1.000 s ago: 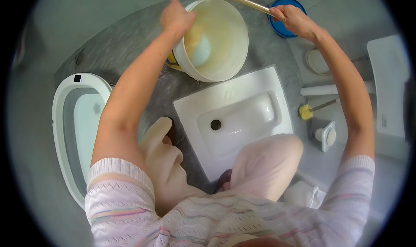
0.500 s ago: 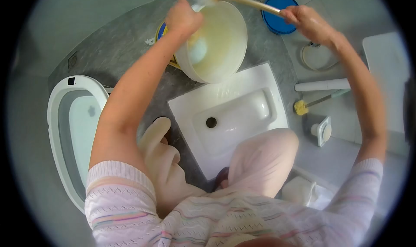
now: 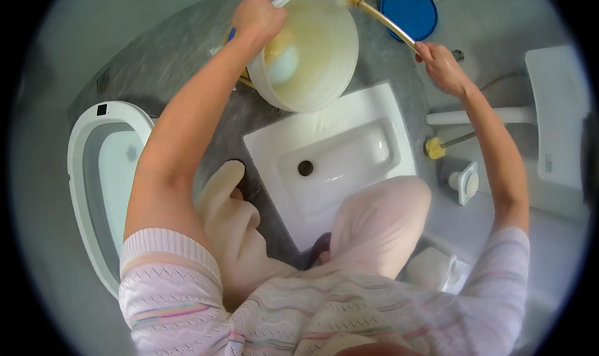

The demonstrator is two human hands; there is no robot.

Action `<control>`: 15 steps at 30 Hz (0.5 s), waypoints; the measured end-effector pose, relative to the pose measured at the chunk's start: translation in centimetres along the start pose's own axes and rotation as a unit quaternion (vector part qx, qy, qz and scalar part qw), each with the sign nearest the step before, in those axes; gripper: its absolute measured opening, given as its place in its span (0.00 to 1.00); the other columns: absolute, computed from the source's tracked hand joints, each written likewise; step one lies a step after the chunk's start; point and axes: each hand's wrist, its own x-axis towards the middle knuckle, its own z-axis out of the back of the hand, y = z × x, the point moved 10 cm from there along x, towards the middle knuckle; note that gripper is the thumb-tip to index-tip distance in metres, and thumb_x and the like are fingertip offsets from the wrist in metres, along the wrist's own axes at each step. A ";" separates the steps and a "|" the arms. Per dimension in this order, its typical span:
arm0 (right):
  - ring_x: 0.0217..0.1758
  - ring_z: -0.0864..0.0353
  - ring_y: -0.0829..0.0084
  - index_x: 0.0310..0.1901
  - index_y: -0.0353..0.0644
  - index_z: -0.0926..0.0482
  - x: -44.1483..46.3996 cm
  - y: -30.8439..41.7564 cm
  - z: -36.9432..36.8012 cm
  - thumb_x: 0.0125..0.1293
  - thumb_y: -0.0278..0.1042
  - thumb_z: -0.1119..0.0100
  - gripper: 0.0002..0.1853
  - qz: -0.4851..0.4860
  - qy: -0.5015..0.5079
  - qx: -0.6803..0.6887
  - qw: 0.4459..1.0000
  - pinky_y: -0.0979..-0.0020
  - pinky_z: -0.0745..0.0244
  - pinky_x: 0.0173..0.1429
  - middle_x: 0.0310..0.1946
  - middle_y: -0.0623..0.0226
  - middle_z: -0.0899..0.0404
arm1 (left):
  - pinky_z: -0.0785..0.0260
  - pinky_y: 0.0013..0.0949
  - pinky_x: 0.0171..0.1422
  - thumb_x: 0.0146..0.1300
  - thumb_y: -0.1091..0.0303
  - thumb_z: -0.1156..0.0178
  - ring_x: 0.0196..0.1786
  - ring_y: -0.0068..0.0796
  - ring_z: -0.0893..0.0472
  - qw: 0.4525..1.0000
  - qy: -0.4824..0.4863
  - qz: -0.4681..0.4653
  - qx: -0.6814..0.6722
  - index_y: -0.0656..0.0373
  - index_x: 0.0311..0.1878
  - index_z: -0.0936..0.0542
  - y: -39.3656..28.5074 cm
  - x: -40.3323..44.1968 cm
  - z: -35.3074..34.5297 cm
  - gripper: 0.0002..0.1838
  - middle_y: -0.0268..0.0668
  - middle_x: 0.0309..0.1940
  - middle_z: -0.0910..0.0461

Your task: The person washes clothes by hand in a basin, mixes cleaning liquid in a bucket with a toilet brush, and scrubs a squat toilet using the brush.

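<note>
My left hand [image 3: 260, 16] is closed on the left rim of a white bucket [image 3: 340, 50], one finger pointing outward. The bucket is tilted, its mouth facing me, with a pale blue-white patch and yellowish stains on the inside. In my right hand [image 3: 444, 68] is the end of a long light-brown handle of a toilet brush [image 3: 388, 24]. Its white bristle head is just beyond the bucket's upper right rim. Below the bucket, a white squat toilet [image 3: 334, 162] with a dark drain hole is set into the grey floor.
A blue round lid [image 3: 409, 13] lies at the upper right. At the left stands a white and grey tub [image 3: 78, 169]. A yellow-headed brush [image 3: 435, 148], a white pipe [image 3: 480, 116] and a white bin [image 3: 430, 268] are on the right.
My right hand has moved down with the toilet brush, whose head has shifted right, away from the left side of the bucket's rim. My left hand stays on the rim.
</note>
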 end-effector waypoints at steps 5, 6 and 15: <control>0.26 0.28 0.65 0.29 0.36 0.27 -5.1 0.1 -3.6 0.65 0.48 0.61 0.22 0.058 -0.053 0.023 0.997 0.65 0.34 0.35 0.21 0.56 0.28 | 0.33 0.34 0.50 0.42 0.62 0.49 0.44 0.38 0.23 0.999 -0.028 0.027 0.023 0.41 0.49 0.24 1.8 0.7 0.4 0.25 0.39 0.40 0.21; 0.29 0.27 0.63 0.30 0.37 0.26 -4.6 0.2 -5.5 0.65 0.47 0.61 0.21 0.051 -0.007 -0.038 0.998 0.64 0.33 0.37 0.24 0.55 0.26 | 0.33 0.34 0.50 0.42 0.62 0.49 0.44 0.38 0.23 0.999 -0.026 0.029 0.018 0.40 0.49 0.24 2.1 0.7 0.4 0.25 0.39 0.40 0.21; 0.44 0.24 0.56 0.37 0.39 0.23 6.6 5.7 -18.8 0.58 0.33 0.57 0.12 0.114 0.159 -0.280 0.940 0.60 0.29 0.46 0.35 0.53 0.22 | 0.33 0.40 0.49 0.47 0.68 0.51 0.45 0.45 0.24 1.000 -0.003 -0.002 0.023 0.49 0.48 0.24 -1.3 -0.9 -0.2 0.21 0.46 0.40 0.23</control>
